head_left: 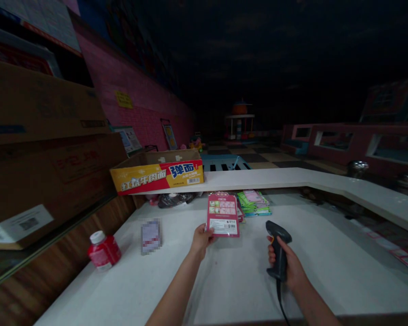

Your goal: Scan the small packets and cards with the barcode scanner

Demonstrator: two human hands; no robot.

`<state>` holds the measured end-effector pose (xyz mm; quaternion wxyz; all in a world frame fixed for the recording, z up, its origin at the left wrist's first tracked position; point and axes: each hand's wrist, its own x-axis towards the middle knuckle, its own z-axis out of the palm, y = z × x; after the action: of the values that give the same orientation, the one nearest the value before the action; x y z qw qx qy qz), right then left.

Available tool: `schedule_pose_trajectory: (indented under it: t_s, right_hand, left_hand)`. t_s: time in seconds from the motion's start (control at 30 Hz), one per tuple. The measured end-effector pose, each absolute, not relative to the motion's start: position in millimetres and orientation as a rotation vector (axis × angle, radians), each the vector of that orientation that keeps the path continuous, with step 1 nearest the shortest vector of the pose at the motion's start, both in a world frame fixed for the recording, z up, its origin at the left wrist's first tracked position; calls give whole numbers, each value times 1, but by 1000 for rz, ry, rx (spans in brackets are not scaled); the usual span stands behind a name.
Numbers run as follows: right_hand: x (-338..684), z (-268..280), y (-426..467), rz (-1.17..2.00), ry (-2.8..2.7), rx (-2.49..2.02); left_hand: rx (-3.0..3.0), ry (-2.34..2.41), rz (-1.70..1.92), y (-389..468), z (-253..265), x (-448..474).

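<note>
Over the white tabletop [231,280] our left hand [201,239] pinches the pink card pack [223,215] upright by its lower corner, so our right hand [290,267], wrapped around the scanner [278,246], should aim squarely at its barcode.

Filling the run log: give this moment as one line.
left hand: holds pink packet | right hand: grips scanner | white counter

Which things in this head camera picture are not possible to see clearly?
- Blurred card, head view: its face is pixelated.
- Pink packet in the left hand: print too small.
- Scanner in the right hand: cable cut off by the bottom edge.
- Dark bundle: shadowed under the upper counter.
</note>
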<state>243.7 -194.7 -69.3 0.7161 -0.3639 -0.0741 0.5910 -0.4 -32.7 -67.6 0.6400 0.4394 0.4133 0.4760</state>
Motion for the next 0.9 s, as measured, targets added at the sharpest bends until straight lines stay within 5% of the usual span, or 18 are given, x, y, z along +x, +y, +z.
schedule_pose_trajectory:
  t_s: [0.27,0.9]
  right_hand:
    - [165,-44,-227,1054,-649,-1168]
    - [126,-39,-211,992,-904,-1448]
  left_hand:
    - [1191,971,1436,-59,-90,-21]
    - [1201,949,1495,-63,-94,-20]
